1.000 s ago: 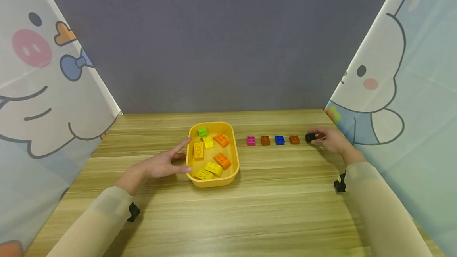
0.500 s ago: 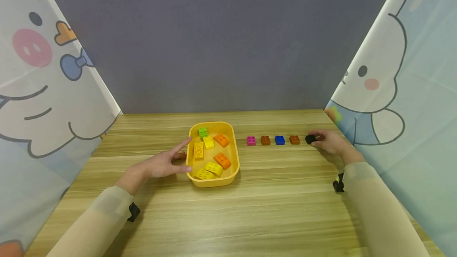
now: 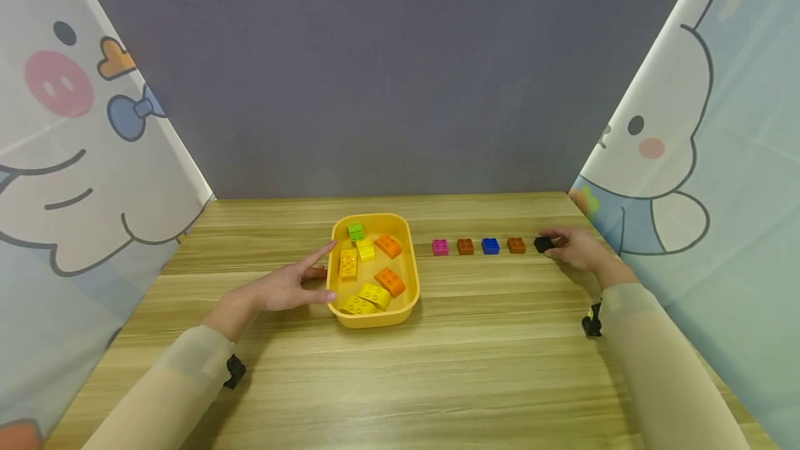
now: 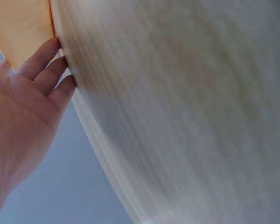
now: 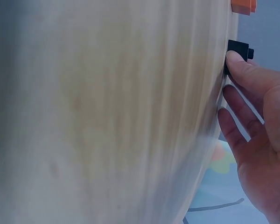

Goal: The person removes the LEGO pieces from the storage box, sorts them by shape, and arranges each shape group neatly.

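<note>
My right hand (image 3: 578, 248) pinches a black toy brick (image 3: 543, 244) between thumb and index finger at the right end of a row of bricks. In the right wrist view the black brick (image 5: 238, 50) sits down on the wooden surface with its stud facing away, and the other fingers are spread loosely. Against the left wall of a yellow bin (image 3: 373, 322) rests my left hand (image 3: 284, 288), fingers extended, thumb and index fingertip at the rim. The left wrist view shows the fingers (image 4: 46, 77) touching the table beside the bin wall (image 4: 21, 28).
Left of the black brick, a brown brick (image 3: 516, 246), a blue brick (image 3: 490, 246), another brown brick (image 3: 465, 247) and a pink brick (image 3: 440, 248) stand spaced in line. Several yellow, orange and green bricks lie inside the bin. A grey panel (image 3: 387, 89) closes the table's back.
The black brick has come down slightly and settled at the end of the row, with my right hand still on it. My left hand has stayed against the bin.
</note>
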{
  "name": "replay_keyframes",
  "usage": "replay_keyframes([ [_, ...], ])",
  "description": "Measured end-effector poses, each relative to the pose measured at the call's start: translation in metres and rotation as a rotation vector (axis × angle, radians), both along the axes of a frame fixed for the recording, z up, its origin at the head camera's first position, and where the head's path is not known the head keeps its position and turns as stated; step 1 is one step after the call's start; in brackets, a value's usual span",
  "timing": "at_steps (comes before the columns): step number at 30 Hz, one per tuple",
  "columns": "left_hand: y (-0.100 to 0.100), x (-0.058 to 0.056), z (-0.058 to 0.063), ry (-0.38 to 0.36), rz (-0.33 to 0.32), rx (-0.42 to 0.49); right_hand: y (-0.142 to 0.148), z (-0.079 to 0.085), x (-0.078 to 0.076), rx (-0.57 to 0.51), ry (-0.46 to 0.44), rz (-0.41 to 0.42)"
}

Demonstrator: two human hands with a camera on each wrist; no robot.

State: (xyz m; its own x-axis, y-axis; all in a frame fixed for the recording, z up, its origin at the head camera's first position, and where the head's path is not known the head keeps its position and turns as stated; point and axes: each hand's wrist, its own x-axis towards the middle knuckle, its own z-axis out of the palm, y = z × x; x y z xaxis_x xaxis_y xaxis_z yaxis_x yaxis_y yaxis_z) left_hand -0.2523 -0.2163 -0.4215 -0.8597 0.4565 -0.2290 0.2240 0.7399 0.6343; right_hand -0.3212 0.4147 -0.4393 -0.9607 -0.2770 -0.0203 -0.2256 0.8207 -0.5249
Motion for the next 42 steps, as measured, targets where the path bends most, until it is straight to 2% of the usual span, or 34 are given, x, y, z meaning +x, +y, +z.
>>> replay_keyframes([
  [5,0.0,0.0,-0.001,-0.006,0.008,-0.004,0.002,0.0,0.001,-0.018,0.001,0.004],
  [10,-0.001,-0.001,-0.002,-0.003,0.007,-0.006,0.002,0.005,0.006,-0.017,0.017,-0.038],
  [18,-0.001,-0.002,-0.002,-0.022,0.017,-0.001,-0.011,0.018,0.009,-0.047,0.09,-0.025],
  [22,0.0,-0.002,-0.001,-0.027,0.02,-0.004,-0.029,0.023,0.011,-0.053,0.18,0.001],
  [25,0.0,-0.001,-0.001,-0.024,0.015,-0.001,-0.049,0.026,0.012,-0.083,0.247,0.039],
  [27,-0.001,-0.001,0.0,-0.019,0.011,0.003,-0.065,0.029,0.012,-0.097,0.26,0.072],
  [34,-0.001,-0.001,0.001,-0.015,0.0,0.01,-0.135,0.044,0.017,-0.179,0.224,0.201],
  [42,-0.001,-0.001,0.0,-0.002,-0.002,0.013,-0.222,0.053,0.009,-0.254,0.219,0.315],
])
